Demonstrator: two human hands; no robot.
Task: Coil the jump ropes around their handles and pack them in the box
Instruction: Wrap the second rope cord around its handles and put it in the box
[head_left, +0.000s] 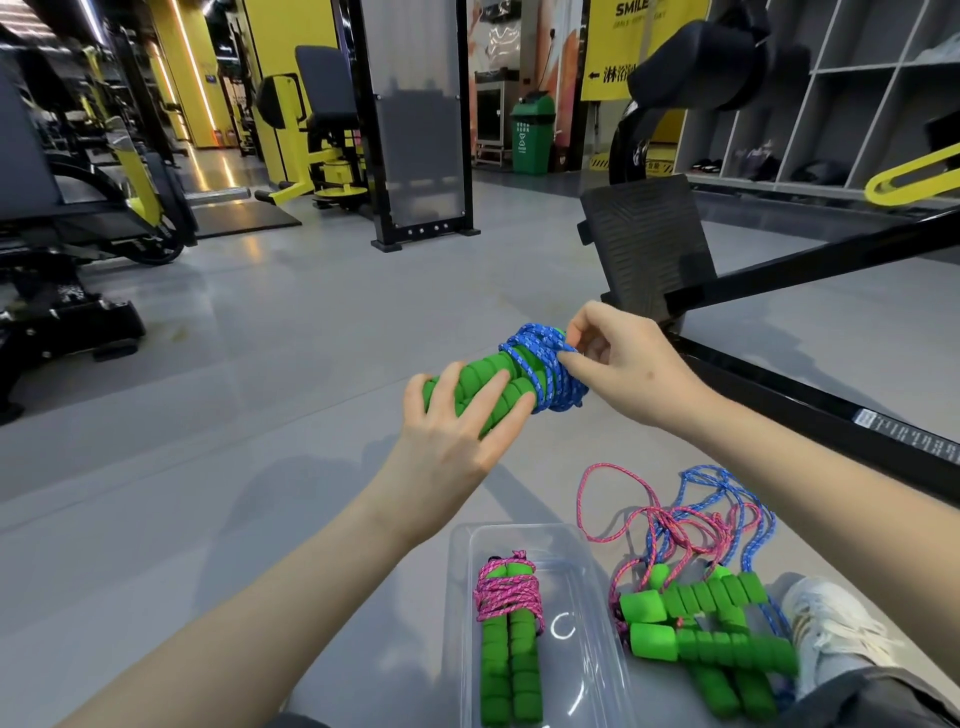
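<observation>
My left hand (457, 421) grips a pair of green foam handles (483, 382) held side by side in the air. Blue rope (545, 369) is coiled around their far end, and my right hand (618, 364) pinches that coil with fingertips. Below, a clear plastic box (587, 582) sits on the floor and holds one bundle: green handles wrapped in pink rope (506, 597). Right of the box lies a loose pile of green handles (711, 629) with tangled pink and blue ropes (685, 525).
I am low over a grey gym floor. A black machine frame with a ribbed footplate (649, 244) stands just beyond my right hand. My white shoe (831, 629) rests beside the loose pile. Yellow-and-black machines (130, 197) line the left.
</observation>
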